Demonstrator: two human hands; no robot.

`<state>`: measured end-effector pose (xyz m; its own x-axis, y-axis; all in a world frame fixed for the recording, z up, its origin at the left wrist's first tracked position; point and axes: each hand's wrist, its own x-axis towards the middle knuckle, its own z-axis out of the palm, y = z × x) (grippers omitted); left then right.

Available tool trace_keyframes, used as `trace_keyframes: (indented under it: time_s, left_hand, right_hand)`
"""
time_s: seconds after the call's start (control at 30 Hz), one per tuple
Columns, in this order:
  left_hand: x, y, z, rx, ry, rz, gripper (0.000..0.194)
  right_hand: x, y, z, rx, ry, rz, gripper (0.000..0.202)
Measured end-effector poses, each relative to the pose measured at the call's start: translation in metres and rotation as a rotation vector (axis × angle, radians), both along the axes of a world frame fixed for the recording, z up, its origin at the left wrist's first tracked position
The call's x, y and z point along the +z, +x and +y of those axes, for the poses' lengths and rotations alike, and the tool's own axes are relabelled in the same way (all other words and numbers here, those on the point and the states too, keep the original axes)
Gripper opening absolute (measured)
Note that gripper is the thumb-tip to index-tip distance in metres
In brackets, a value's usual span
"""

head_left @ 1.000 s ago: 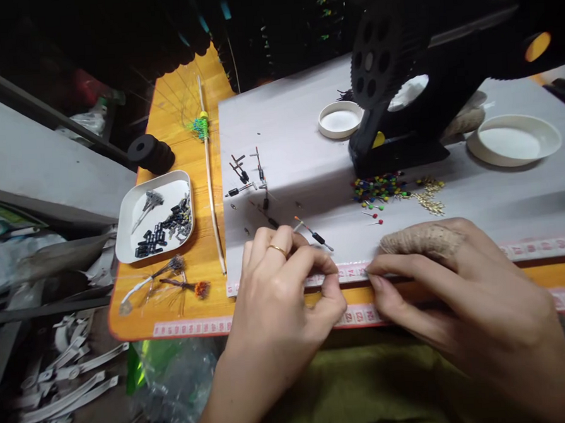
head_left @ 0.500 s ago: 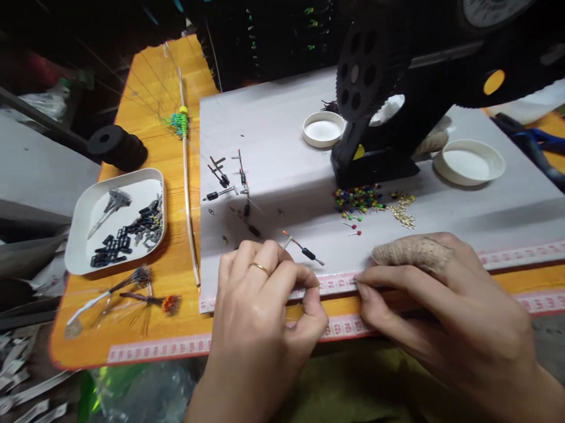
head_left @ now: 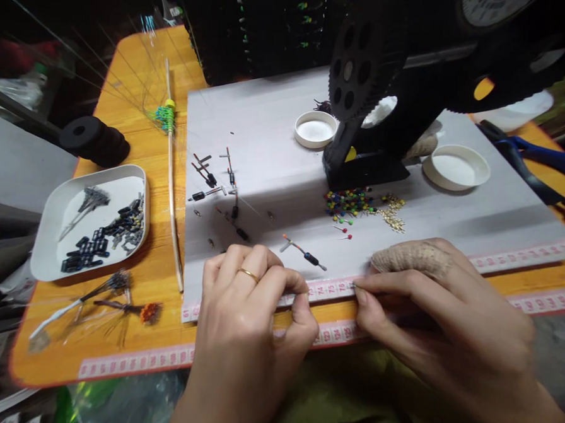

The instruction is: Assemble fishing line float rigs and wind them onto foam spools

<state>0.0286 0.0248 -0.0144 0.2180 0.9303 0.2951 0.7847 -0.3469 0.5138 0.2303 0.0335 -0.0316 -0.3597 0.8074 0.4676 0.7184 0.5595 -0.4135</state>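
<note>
My left hand [head_left: 250,320], with a ring on one finger, pinches thumb and forefinger together over the pink measuring tape [head_left: 331,290] along the board's front edge. Thumb and forefinger of my right hand [head_left: 449,310] also meet over that tape, a short way to the right; a tiny dark tip shows there. What either pinch holds is too fine to make out. Tan wrapping [head_left: 412,259] covers one right finger. Just beyond the gap between my hands lies a small black-bodied piece with an orange-tipped stem [head_left: 310,258]. Two red-headed pins [head_left: 344,237] lie farther back.
A black geared machine [head_left: 369,163] stands on the grey board [head_left: 258,112], behind bead-headed pins [head_left: 351,201] and gold bits [head_left: 394,215]. Shallow white dishes [head_left: 455,168] flank its foot. Leftward are a wooden stick [head_left: 173,211] and a white tray [head_left: 42,249] of small black parts.
The whole scene has shifted left as my head turned slightly right. Both hands keep their pinches over the tape, with hardly any movement between them.
</note>
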Motion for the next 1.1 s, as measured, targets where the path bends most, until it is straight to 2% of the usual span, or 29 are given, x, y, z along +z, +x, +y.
trace_keyframes:
  time_s: [0.53,0.7,0.9,1.1]
  left_hand:
    - [-0.0009,0.0015,0.0025,0.014,-0.020,-0.016,0.013]
    - [0.0013,0.0004,0.0006,0.010,-0.035,0.011,0.013]
    - [0.0032,0.0015,0.0013,0.035,-0.053,0.019,0.013]
    - [0.0007,0.0003,0.0014,0.043,-0.001,0.025,0.013]
  right_hand:
    - [-0.0017,0.0012,-0.0022,-0.015,-0.016,0.027,0.020]
    - [0.0007,0.0031,-0.0012,0.047,-0.051,0.044,0.016]
    - [-0.0030,0.0038,-0.0005,0.039,-0.034,0.036,0.018]
    - [-0.0026,0.0024,0.0000,0.022,-0.025,0.036,0.015]
